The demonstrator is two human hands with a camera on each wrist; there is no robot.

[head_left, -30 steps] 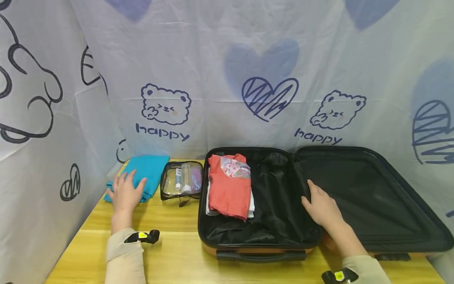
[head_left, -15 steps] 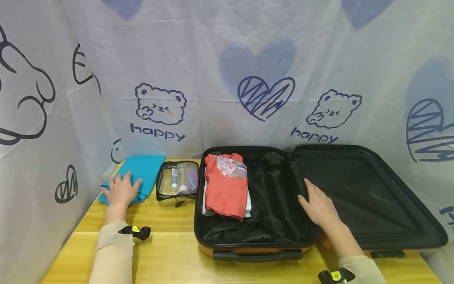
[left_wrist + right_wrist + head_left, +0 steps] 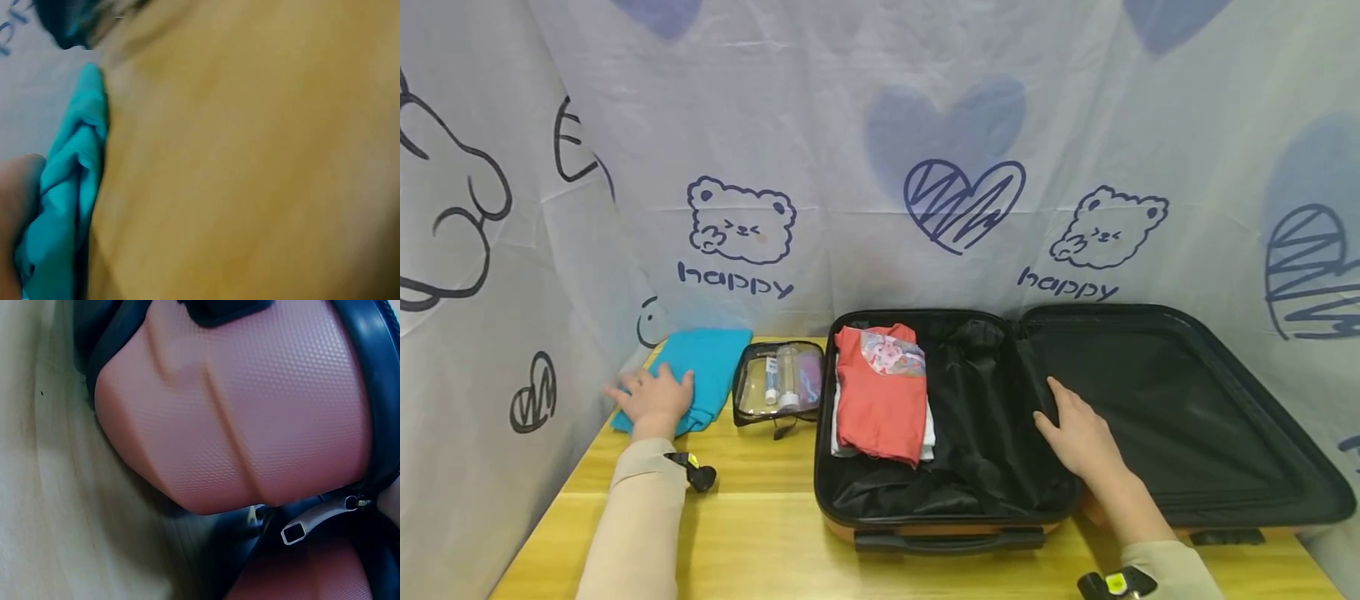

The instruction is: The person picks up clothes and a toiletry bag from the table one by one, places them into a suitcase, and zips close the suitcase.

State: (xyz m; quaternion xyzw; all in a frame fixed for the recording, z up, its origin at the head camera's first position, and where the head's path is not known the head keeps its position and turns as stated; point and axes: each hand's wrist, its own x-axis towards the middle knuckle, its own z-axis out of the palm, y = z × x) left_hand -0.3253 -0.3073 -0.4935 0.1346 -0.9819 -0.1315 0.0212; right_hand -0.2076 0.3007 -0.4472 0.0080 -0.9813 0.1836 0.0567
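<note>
In the head view my left hand (image 3: pixel 657 403) rests on the near left part of a folded turquoise cloth (image 3: pixel 718 360), fingers spread. The left wrist view shows the cloth's folded edge (image 3: pixel 78 150) beside part of that hand. My right hand (image 3: pixel 1081 433) lies with extended fingers on the inner edge of an open suitcase (image 3: pixel 973 417), where its two halves meet. Inside the left half, a folded red shirt (image 3: pixel 880 408) with a printed picture lies on white fabric. In the right wrist view, the suitcase's orange textured shell (image 3: pixel 250 412) and a zipper pull (image 3: pixel 322 519) appear.
A clear toiletry pouch (image 3: pixel 778 383) with a tube and a bottle sits between cloth and suitcase. The suitcase's black-lined lid (image 3: pixel 1180 417) lies open at the right. A patterned white curtain (image 3: pixel 865 250) hangs behind the wooden table (image 3: pixel 760 533).
My left hand has slid slightly left over the turquoise cloth, and its forearm has swung left. The right hand stays on the suitcase edge. The head view has shifted a little.
</note>
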